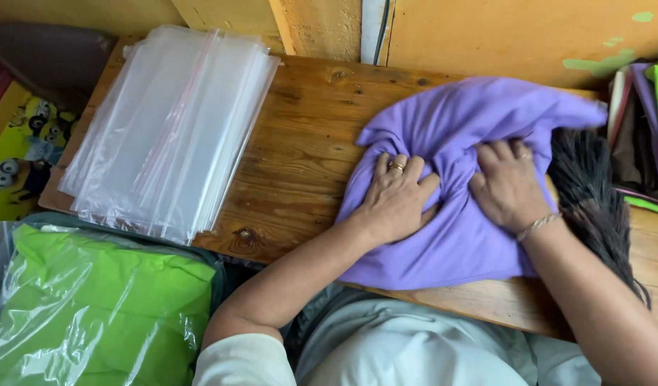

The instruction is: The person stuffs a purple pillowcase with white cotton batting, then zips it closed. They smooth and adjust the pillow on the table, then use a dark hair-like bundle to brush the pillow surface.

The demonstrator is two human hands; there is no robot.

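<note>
Purple soft cloth garment (457, 179): matt knit, creased w/ folds. Brown wooden counter (300, 157): varnished planks, slight sheen, visible grain and dark knots, worn at edge. Stack of clear plastic zip bags (165, 129): glossy, smooth, see-thru. Green cloth in clear plastic wrap (93, 307): film shiny and wrinkled, cloth under it matt. Dark bristle brush (593, 193): fine, rough-looking fibres. Yellow painted wall (515, 36): matt, chipped, rough in spots. Left hand (397, 200) has a shiny metal ring; right hand (507, 186) a metal bracelet at wrist.

Wooden table (300, 154) bears clear bags (165, 129) (stacked), purple cloth (457, 236)
</note>
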